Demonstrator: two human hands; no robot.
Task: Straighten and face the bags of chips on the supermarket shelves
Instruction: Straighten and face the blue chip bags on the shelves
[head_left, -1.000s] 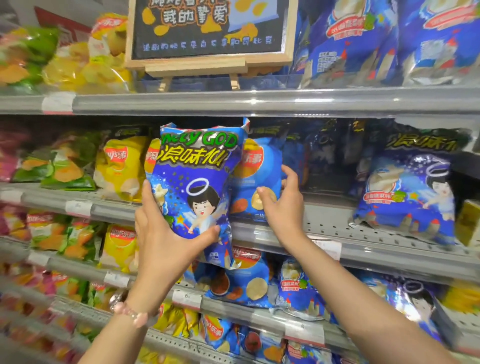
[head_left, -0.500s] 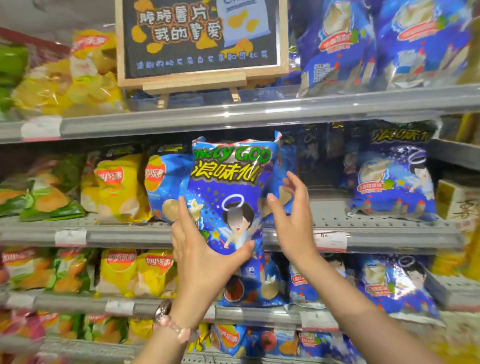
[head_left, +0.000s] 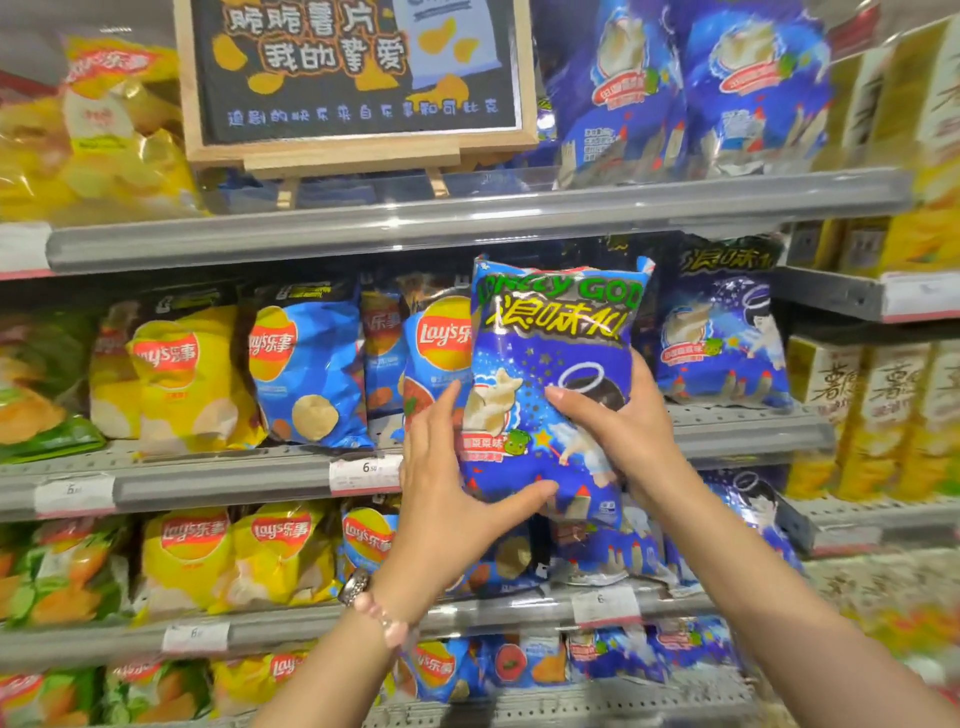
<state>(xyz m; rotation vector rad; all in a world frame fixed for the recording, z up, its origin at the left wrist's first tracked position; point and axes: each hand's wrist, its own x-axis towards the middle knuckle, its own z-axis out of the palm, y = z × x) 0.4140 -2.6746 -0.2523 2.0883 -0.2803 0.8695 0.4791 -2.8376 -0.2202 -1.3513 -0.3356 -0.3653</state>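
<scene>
Fingers (head_left: 441, 415) of the left hand (head_left: 452, 499) lie straight along the left edge of the blue bag (head_left: 550, 395); thumb hooked under its lower front, so the bag is pinched between thumb and fingers. Right hand (head_left: 623, 431): thumb laid flat across the bag's front, beside the halo drawing, the other fingers hidden behind the right edge, wrapped round it. Bag held upright, face to camera, in front of the middle shelf (head_left: 223, 483), its bottom edge below the shelf lip.

Print on the bag: green "LONELY GOD" (partly creased), three yellow Chinese characters below, a cartoon figure with a halo, a red label strip too small to read.

Left of it on the same shelf: blue Lay's bags (head_left: 306, 374), logo "Lay's" plus Chinese characters; then yellow Lay's bags (head_left: 176, 374). Right of it a second bag of the same blue brand (head_left: 722, 332), leaning back. Price tag (head_left: 363, 473) on the shelf rail reads "6.50", touching the left fingers' side.

Top shelf: small chalkboard sign (head_left: 358, 73) on a wooden easel, white and orange Chinese lettering, drawn chips. More blue bags (head_left: 685, 88) to its right, yellow ones (head_left: 98, 130) to its left, blurred.

Left wrist carries a bead bracelet (head_left: 374, 608).
</scene>
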